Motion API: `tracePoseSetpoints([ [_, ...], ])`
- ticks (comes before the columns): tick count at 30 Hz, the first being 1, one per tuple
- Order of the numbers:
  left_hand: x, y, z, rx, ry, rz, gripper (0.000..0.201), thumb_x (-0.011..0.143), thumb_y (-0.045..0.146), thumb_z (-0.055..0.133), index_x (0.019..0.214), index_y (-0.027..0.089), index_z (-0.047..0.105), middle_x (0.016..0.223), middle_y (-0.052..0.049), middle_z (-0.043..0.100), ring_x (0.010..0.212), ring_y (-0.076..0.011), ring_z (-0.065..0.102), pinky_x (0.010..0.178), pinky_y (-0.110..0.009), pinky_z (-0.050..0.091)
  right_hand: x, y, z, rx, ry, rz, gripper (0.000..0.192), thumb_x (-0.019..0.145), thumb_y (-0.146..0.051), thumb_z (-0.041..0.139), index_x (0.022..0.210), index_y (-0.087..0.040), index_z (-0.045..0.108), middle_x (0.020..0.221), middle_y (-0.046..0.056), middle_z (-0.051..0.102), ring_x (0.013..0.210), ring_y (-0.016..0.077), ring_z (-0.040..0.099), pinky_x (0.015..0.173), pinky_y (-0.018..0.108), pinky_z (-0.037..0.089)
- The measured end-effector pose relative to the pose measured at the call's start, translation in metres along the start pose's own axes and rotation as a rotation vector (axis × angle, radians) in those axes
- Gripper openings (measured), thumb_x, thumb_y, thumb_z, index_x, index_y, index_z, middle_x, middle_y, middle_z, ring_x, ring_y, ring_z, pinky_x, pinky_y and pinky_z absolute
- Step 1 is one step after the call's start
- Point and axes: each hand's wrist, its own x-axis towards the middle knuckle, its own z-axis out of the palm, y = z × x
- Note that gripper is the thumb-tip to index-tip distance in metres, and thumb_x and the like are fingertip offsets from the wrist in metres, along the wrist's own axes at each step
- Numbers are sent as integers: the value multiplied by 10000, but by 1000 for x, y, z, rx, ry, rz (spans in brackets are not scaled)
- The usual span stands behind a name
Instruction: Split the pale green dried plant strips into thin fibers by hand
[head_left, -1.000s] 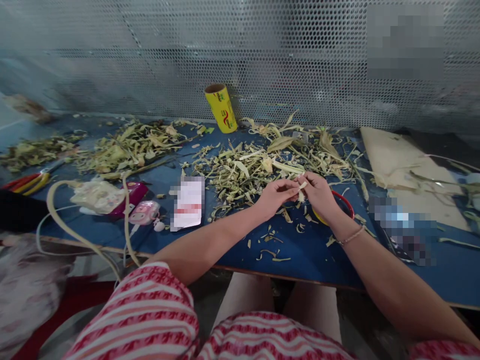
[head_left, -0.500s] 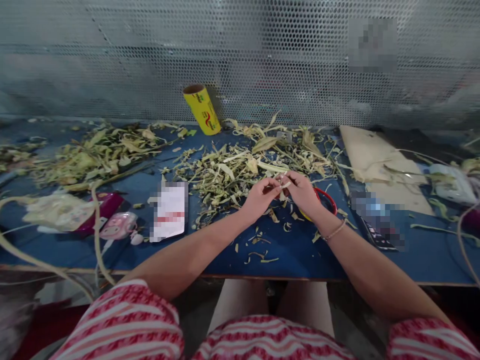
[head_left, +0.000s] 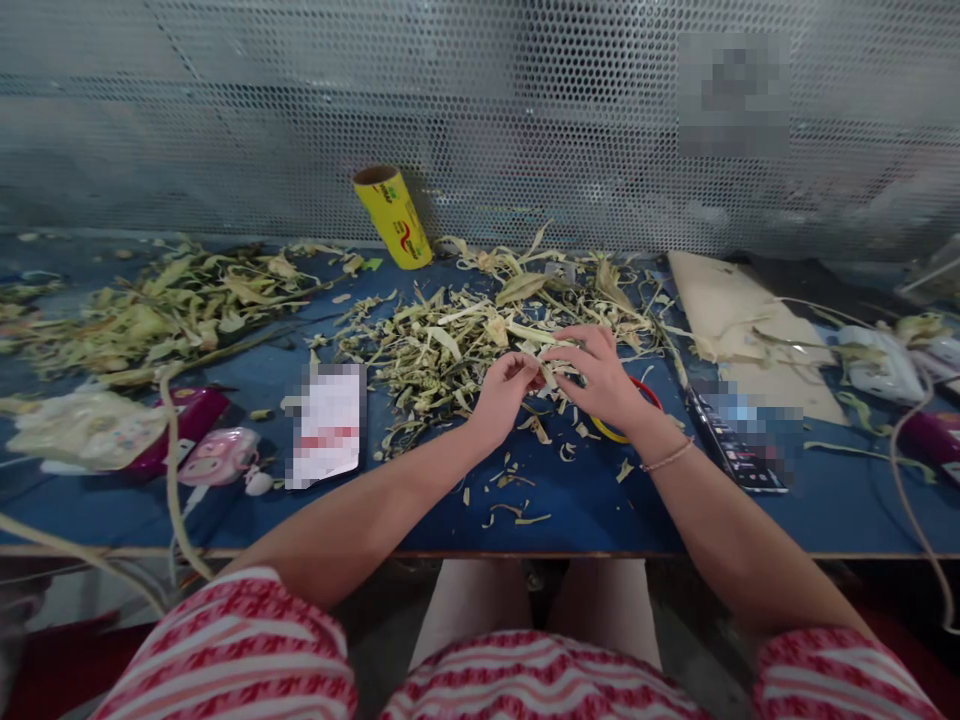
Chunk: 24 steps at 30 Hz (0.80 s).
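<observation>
At the near right of a heap of pale green plant scraps (head_left: 420,370), my two hands work close together. My left hand (head_left: 504,398) is closed, its thumb and forefinger pinched on a pale plant strip (head_left: 547,376). The strip sticks out toward my other hand. My right hand (head_left: 596,372) has its fingers stretched apart above the heap's edge, beside the strip; its thumb is partly hidden. Beneath my right wrist lies a red and yellow ring-shaped thing (head_left: 609,430), partly covered by the hand.
A yellow cardboard tube (head_left: 394,218) leans by the perforated metal wall (head_left: 480,120). Left are a second plant heap (head_left: 180,300), a white phone-like slab (head_left: 328,425) and a pink case (head_left: 219,456). Right are a phone (head_left: 739,440) and brown cardboard (head_left: 735,305). Cables cross both sides.
My right hand has spread its fingers and come slightly away from my left, where before the two hands met on the pale strip. The whole view has shifted a little.
</observation>
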Motion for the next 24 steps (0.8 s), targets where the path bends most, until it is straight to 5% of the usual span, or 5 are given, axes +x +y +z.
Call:
tracePoseSetpoints([
  [12, -3, 4, 1, 172, -10, 4, 194, 749, 313, 675, 749, 158, 558, 673, 2, 627, 643, -114, 602, 696, -278, 494, 2, -3, 0, 68, -5, 5, 168, 922, -271, 507, 913, -261, 674, 1224, 75, 647, 1278, 271, 493, 1052, 524, 395],
  [17, -4, 5, 1, 218, -32, 40, 187, 760, 319, 669, 798, 150, 599, 738, -15, 655, 705, -124, 622, 751, -291, 500, 4, -7, 4, 181, 35, 139, 161, 921, -248, 478, 886, -226, 634, 949, 88, 672, 977, 231, 615, 884, 428, 498],
  [24, -4, 7, -1, 344, -20, 70, 206, 700, 304, 721, 798, 148, 630, 723, -2, 634, 683, -115, 573, 691, -259, 458, 3, -9, 12, 359, 76, 334, 87, 840, -174, 550, 814, -209, 624, 825, 42, 626, 768, 173, 582, 694, 325, 487],
])
